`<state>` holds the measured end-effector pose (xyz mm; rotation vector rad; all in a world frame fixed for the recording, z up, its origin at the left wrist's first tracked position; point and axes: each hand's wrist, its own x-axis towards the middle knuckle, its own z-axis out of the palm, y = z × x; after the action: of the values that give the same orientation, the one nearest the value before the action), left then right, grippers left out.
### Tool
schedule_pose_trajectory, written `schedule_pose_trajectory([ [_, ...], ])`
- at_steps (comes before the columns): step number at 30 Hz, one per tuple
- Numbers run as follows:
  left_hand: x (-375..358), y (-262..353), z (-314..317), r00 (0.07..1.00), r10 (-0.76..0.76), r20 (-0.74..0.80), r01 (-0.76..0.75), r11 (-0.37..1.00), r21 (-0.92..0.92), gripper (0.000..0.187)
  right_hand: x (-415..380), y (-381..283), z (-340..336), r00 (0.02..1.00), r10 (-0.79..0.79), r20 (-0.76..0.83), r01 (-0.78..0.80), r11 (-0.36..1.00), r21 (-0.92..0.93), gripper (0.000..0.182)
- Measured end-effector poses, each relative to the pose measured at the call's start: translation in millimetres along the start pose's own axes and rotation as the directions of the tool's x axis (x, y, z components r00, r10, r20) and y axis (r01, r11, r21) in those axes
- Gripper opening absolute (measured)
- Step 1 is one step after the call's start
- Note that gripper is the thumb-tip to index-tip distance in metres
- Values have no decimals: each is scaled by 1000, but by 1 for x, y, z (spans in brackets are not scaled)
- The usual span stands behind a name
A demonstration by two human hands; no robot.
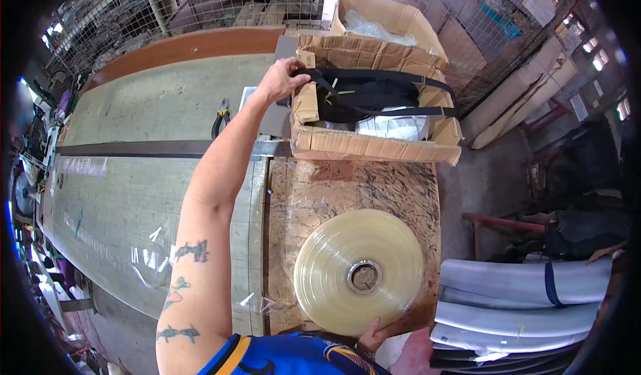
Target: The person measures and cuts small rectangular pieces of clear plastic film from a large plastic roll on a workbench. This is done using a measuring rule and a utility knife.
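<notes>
My left hand point(284, 80) is closed on a black strap point(374, 76) at the left edge of an open cardboard box point(374, 146). Inside the box lie black straps or fabric and a white wrapped piece point(397, 125); a second black strap lies across its right side. My right hand point(372, 335) is at the lower edge of a large roll of clear yellowish film point(327, 261), which lies flat on the wooden board. Its fingers are mostly hidden by the roll and the blue shirt.
Behind the box stands another cardboard box point(434, 33) with clear plastic. Pliers point(222, 116) lie on the green-grey table point(153, 108), left of my forearm. Bundled white tubes point(501, 281) are at the lower right, with part of another person's hand point(606, 252) beside them.
</notes>
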<state>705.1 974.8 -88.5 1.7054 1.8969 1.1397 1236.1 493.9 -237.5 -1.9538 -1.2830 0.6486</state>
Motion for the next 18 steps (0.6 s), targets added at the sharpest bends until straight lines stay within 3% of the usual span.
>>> schedule_pose_trajectory([
  [3,-1,-3,-1,999,36,-25,-36,999,-24,44,4,-23,4,999,-1,-37,9,977,212,67],
  [6,-1,-5,2,998,50,-28,-55,984,-170,37,5,-28,0,997,45,68,-60,967,246,71],
  [9,-1,-16,11,1000,-22,-17,12,900,-436,34,10,-43,1,999,-37,-11,38,985,169,65],
  [12,-7,-9,10,999,-31,17,36,888,-459,32,7,-30,2,999,51,3,-51,989,136,65],
  [16,-4,-16,12,1000,-13,17,20,885,-464,29,7,-27,5,999,45,-6,-43,983,181,65],
  [18,-6,-10,15,999,-34,29,44,827,-560,29,7,-31,4,998,55,-20,-50,979,196,65],
])
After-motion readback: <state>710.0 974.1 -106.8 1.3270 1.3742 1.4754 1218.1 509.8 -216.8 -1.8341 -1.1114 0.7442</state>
